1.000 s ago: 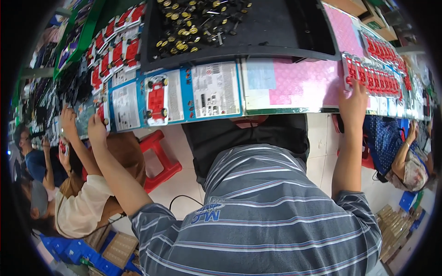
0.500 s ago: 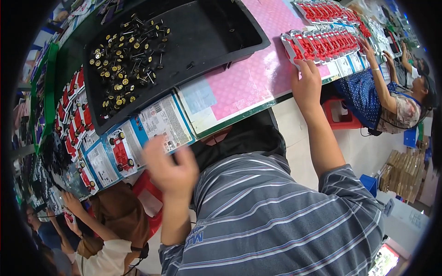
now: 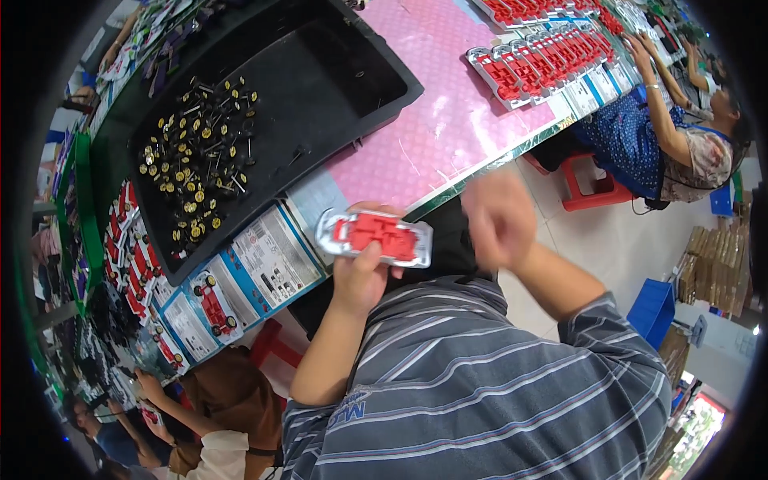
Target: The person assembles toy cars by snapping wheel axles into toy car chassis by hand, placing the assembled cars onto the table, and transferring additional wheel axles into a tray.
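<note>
A toy car body (image 3: 382,235), red underside up in a silver-white shell, is gripped in my left hand (image 3: 362,276) with the thumb across it. No wheels show on it. My right hand (image 3: 502,220) hangs off the table's front edge, right of the car body, smeared by motion. In the black tray (image 3: 382,96) lies a heap of wheel axles (image 3: 188,172) with black and yellow wheels. Rows of similar red and silver car bodies (image 3: 544,64) stand on the table at the far right.
Left of me, a car body with wheels (image 3: 214,306) lies on printed cards (image 3: 276,252); more wheeled cars (image 3: 140,260) are heaped beside the tray. Co-workers sit at both sides, one by a red stool (image 3: 588,188). Pink sheeting (image 3: 432,96) covers part of the table.
A car body is now in my left hand, which has moved right. My right hand has left the row of car bodies and come back toward me. The view has shifted.
</note>
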The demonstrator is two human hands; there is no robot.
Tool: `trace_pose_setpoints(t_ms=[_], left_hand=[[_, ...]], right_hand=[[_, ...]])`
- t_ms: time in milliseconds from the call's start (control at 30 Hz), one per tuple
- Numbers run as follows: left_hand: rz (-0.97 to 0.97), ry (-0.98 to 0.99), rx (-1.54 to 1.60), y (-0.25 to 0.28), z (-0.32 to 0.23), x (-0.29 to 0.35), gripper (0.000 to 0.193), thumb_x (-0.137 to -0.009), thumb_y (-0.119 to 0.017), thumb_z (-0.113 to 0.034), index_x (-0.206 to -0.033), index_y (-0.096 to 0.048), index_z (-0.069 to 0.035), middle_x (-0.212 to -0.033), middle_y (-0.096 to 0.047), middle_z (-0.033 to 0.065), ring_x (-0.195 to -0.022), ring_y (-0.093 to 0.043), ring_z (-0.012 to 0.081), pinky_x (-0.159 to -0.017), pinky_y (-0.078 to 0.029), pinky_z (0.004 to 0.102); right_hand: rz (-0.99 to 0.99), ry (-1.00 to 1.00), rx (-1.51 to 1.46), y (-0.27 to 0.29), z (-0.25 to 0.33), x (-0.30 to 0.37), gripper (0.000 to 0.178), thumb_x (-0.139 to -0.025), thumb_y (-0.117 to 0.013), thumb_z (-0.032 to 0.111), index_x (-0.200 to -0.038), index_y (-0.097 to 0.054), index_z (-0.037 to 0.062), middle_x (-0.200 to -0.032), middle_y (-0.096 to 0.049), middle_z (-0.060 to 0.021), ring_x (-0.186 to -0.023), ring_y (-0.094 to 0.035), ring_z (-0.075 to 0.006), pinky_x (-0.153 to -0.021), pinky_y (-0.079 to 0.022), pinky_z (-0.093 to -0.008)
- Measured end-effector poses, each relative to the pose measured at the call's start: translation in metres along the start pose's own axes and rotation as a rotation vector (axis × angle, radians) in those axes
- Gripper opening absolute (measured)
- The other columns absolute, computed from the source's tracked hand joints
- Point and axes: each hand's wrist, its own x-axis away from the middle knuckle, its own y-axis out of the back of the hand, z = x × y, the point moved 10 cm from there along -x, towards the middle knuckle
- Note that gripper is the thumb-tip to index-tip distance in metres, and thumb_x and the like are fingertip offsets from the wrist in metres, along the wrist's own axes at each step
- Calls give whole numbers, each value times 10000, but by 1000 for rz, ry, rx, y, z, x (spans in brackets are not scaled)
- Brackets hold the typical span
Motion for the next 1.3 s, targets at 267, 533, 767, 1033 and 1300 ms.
trace_pose_setpoints(t_ms=[267,533,767,1033,1300], left_hand=[[-217,-218,-226,68,-51,-10,591,-901,-611,-376,-1360,-418,-58,-1261,-554,143,-1039,-600,238,-758,-534,344],[-145,-243,-316,53,-54,-10,582,-916,-598,-323,-1376,-401,-24,-1271,-534,185,-1191,-534,275,-1032,-433,436],[-149,-211,-289,55,-53,-9,563,-939,-574,-297,-1391,-384,-19,-1299,-532,201,-1203,-539,288,-1034,-442,450],[-146,-255,-250,54,-52,-7,549,-921,-597,-262,-1360,-396,1,-1254,-553,204,-1174,-561,293,-1020,-462,438],[-104,-243,-251,50,-53,-7,531,-922,-578,-234,-1361,-397,5,-1251,-555,204,-1171,-563,286,-1012,-466,439]], right_hand=[[-61,-526,522,-56,-264,-104,425,-861,-640,384,-1150,-652,72,-1148,-628,-161,-1005,-651,-345,-850,-527,-441],[99,-392,443,-82,-273,-130,314,-907,-593,399,-921,-737,120,-986,-675,-92,-919,-653,-318,-788,-520,-445],[-171,-484,184,-58,-283,-126,199,-862,-665,206,-982,-732,61,-955,-697,-187,-901,-668,-356,-795,-525,-416],[-221,-499,392,-18,-256,-78,292,-805,-585,4,-1073,-695,31,-1037,-681,-185,-929,-681,-328,-854,-530,-370],[-138,-512,291,-6,-209,-37,229,-865,-661,98,-1072,-667,1,-1024,-618,-181,-879,-646,-296,-798,-522,-366]])
